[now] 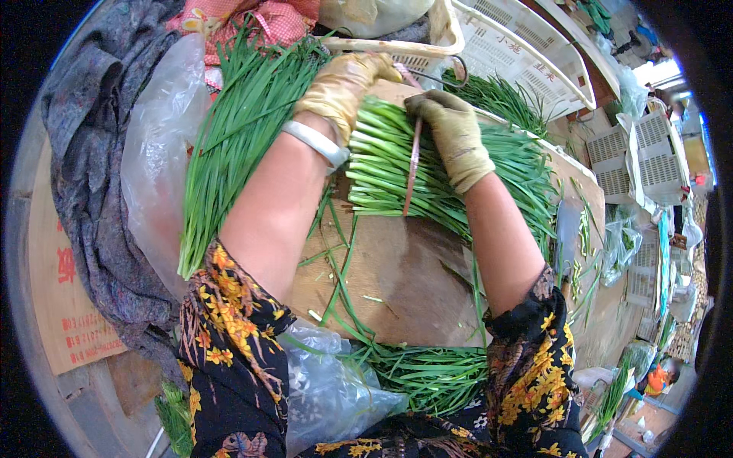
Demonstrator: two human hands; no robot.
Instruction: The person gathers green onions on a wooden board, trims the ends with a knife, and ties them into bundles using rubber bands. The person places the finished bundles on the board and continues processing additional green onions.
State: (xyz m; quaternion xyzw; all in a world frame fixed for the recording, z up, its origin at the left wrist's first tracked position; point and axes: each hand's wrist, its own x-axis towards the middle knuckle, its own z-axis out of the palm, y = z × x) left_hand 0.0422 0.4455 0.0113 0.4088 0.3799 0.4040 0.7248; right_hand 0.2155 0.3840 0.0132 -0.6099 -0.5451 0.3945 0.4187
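Observation:
A thick bundle of green garlic chives (378, 160) lies on a wooden board (389, 275), its pale cut ends to the left and leaves to the right. A pink flat strap (412, 166) runs around it. My left hand (349, 86), in a yellowish glove, is at the far side of the bundle, its fingers closed on the strap's free end. My right hand (452, 134), gloved too, rests on top of the bundle with its fingertips pinching the strap. The fingertips are partly hidden. Left of my left forearm lies a loose pile of chives (246, 126).
A knife with a broad blade (567, 229) lies at the board's right. A metal hook (462, 71) and white plastic crates (515, 51) are at the back. Clear plastic bags (160, 154), (338, 389) and more chives (429, 372) lie around me. A person (658, 378) is far right.

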